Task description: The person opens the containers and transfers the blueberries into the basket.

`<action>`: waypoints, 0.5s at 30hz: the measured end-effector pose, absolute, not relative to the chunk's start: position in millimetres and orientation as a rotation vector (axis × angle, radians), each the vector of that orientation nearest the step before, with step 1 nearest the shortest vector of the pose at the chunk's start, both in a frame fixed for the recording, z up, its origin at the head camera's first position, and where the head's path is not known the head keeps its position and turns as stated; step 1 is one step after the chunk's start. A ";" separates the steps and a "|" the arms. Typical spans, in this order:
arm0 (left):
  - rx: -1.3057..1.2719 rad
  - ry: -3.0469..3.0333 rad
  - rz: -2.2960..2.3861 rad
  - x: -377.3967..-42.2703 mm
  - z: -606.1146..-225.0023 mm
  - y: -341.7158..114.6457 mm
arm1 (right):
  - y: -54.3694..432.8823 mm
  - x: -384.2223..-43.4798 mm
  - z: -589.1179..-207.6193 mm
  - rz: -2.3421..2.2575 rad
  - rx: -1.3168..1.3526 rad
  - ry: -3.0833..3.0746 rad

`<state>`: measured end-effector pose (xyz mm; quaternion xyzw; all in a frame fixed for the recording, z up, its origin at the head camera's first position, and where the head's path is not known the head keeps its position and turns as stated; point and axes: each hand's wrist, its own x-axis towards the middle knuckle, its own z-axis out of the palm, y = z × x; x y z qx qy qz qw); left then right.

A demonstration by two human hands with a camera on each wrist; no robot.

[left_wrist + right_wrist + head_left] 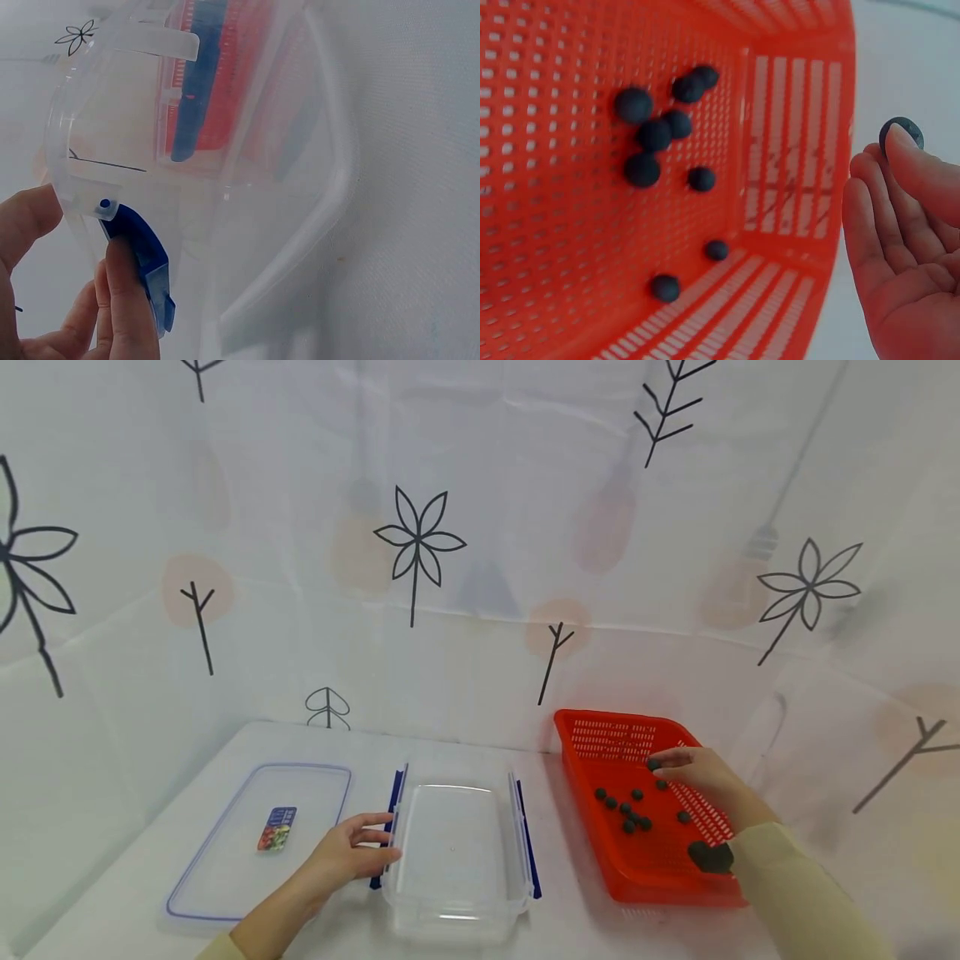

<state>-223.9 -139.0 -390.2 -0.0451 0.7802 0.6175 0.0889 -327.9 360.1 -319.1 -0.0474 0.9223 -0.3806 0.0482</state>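
Note:
A clear plastic food container (pixel 450 860) stands mid-table with blue side latches. My left hand (pixel 348 856) holds its left side, thumb at the rim. In the left wrist view, the fingers (pixel 124 300) lie against a blue latch (pixel 142 240) that hangs outward. Above the red basket (pixel 660 892), my right hand (pixel 708 777) pinches a small dark round ball (pixel 896 129), blueberry-like, between thumb and fingertips. Several similar balls (pixel 634 105) lie scattered on the basket's perforated floor, some touching.
A clear lid (pixel 225 868) with a blue edge and a colourful sticker (pixel 277 829) lies flat left of the container. One larger dark object (pixel 705 857), its kind unclear, is in the basket's near right corner, partly behind the right sleeve. A patterned white cloth (pixel 465 668) hangs behind.

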 end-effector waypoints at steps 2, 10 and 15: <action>-0.139 2.322 1.834 -223.3 -389.7 -138.5 | 365.9 -327.0 -322.4 -1.147 -0.124 2.804; -0.147 2.325 1.836 -221.4 -388.8 -137.3 | 378.4 -325.8 -333.2 -1.155 -0.070 2.750; -0.117 2.329 1.840 -222.2 -394.0 -138.1 | 383.3 -325.1 -338.5 -1.261 -0.064 2.725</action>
